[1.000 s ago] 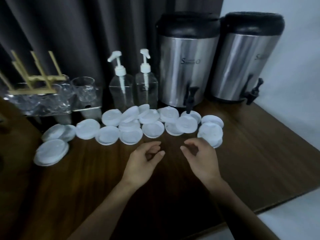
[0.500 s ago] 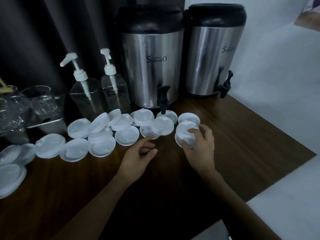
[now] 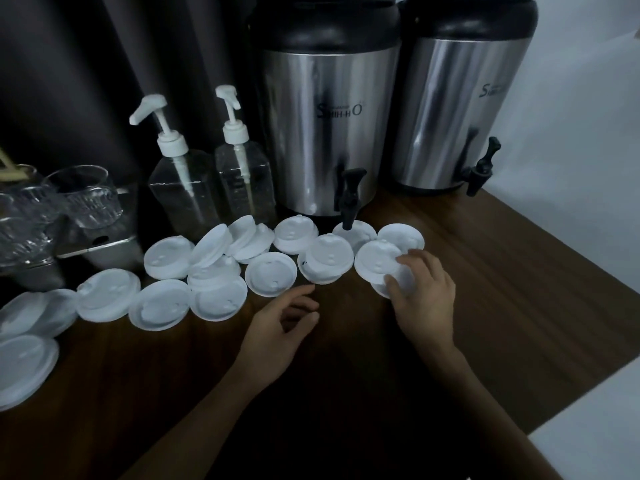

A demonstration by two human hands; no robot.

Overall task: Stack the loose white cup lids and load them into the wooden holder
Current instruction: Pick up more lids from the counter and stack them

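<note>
Several loose white cup lids lie in a ragged row across the dark wooden table (image 3: 485, 306), from the left edge to the dispensers. My right hand (image 3: 424, 292) grips the rightmost pile, a white lid (image 3: 375, 261) lying on another, with thumb at its near edge and fingers on top. My left hand (image 3: 277, 327) hovers just in front of a lid (image 3: 272, 278), fingers loosely curled and holding nothing. Only a corner of the wooden holder (image 3: 8, 168) shows at the far left edge.
Two steel drink dispensers (image 3: 325, 126) (image 3: 457, 109) with black taps stand at the back. Two clear pump bottles (image 3: 180, 181) (image 3: 240, 168) stand left of them. Glass cups (image 3: 83, 195) on a tray sit at the left. The table's right edge drops off at the right.
The view swung right, pushing the wooden holder almost out of frame. My right hand reached forward and took hold of the rightmost lid pile. My left hand stayed near the table, empty.
</note>
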